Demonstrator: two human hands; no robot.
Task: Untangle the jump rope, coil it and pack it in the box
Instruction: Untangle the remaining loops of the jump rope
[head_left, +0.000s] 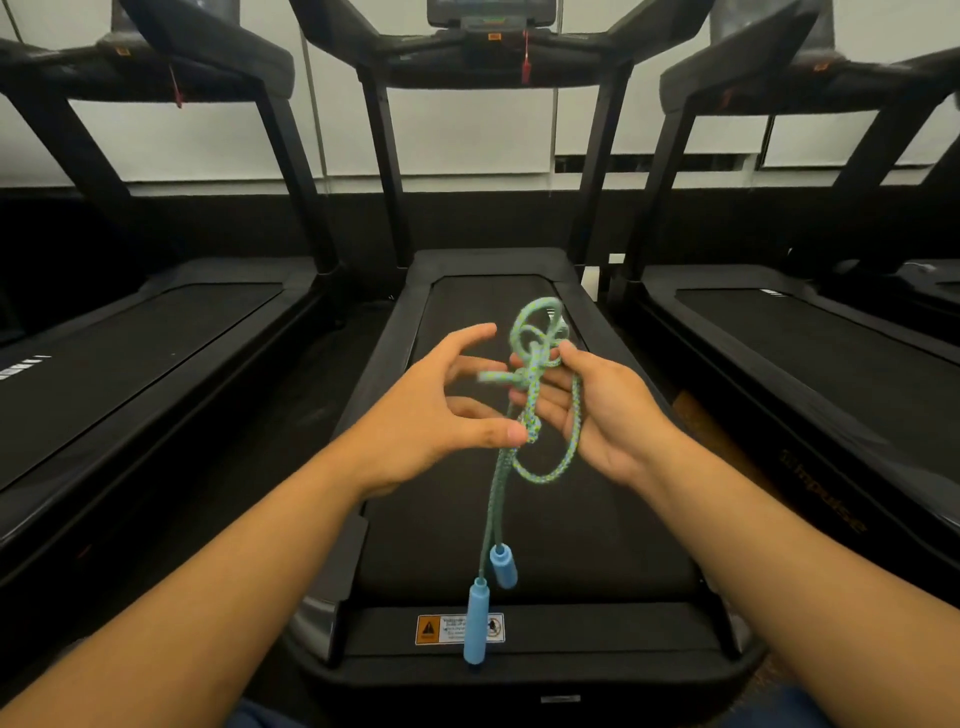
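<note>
Holding the tangled jump rope (532, 374) up over the middle treadmill (524, 519), between both hands. Right hand (597, 415) has fingers and thumb curled round the knotted bunch, loops sticking up above it. Left hand (447, 410) mostly spread, thumb tip touching the strands at a lower knot, not clearly pinching. Two strands hang down, ending in two blue handles (478, 621) dangling near the treadmill's rear edge by a warning sticker (441, 629).
</note>
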